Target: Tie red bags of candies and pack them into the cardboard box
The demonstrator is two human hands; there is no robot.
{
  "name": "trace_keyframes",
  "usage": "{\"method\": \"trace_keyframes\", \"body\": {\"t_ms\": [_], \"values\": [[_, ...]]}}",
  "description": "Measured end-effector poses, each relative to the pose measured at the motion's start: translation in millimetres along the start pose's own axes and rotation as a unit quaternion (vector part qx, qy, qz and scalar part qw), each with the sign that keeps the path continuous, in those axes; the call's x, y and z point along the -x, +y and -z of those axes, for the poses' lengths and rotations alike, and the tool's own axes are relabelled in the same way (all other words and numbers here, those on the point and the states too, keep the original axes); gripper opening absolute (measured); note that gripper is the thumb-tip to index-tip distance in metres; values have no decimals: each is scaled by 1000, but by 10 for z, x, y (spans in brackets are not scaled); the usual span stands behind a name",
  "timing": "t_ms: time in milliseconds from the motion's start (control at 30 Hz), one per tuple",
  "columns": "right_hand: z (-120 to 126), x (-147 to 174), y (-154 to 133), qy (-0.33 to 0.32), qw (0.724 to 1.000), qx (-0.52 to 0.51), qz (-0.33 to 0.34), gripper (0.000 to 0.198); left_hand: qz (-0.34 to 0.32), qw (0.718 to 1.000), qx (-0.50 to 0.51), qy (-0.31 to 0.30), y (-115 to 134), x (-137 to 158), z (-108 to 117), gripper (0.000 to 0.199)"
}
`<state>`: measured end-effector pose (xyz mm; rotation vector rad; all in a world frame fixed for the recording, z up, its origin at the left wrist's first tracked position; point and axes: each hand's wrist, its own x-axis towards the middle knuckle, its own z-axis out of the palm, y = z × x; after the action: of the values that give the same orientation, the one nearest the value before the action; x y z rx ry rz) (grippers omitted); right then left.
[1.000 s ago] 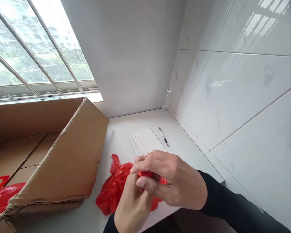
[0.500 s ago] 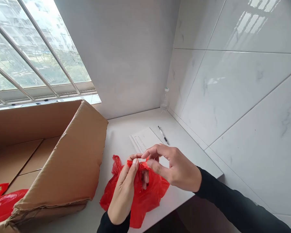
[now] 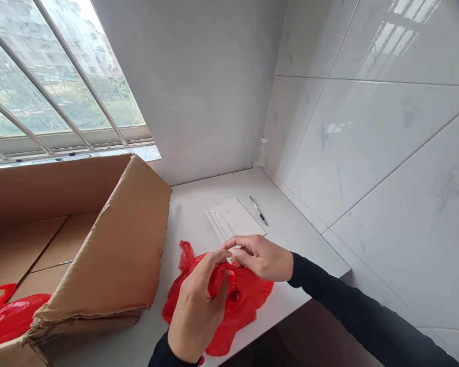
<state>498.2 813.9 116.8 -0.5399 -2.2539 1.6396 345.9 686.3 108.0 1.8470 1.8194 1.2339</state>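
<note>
A crumpled red plastic bag [image 3: 248,298] lies on the white counter, near its front edge. My left hand [image 3: 199,300] is closed on the gathered upper part of the bag, thumb and fingers on either side of the film. At the bag's top edge, my right hand [image 3: 258,257] pinches the film, its thumb and forefinger close to my left fingertips. A dark opening shows in the folds below my hands. What the bag holds, if anything, is hidden.
A large open cardboard box [image 3: 115,260] stands on the left, with another red bag [image 3: 19,316] inside. Beyond my hands lie a white notebook [image 3: 237,216] and a black pen [image 3: 259,211]. A clear bottle [image 3: 260,158] stands in the back corner by the tiled wall [image 3: 386,153].
My left hand has turned and moved its grip so its back now faces me. My right hand has shifted slightly left and its fingers have closed in. The bag's folds have spread a little.
</note>
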Motion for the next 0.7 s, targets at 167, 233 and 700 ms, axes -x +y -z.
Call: {"method": "trace_keyframes", "body": {"t_ms": [167, 233, 700], "values": [[27, 27, 72, -68, 996, -52, -8, 33, -37, 994, -33, 97, -80, 51, -121, 19], [41, 41, 75, -54, 997, -54, -16, 29, -47, 991, -37, 121, -75, 49, -122, 15], [236, 326, 369, 143, 987, 61, -37, 16, -20, 991, -115, 67, -233, 727, 24, 7]]}}
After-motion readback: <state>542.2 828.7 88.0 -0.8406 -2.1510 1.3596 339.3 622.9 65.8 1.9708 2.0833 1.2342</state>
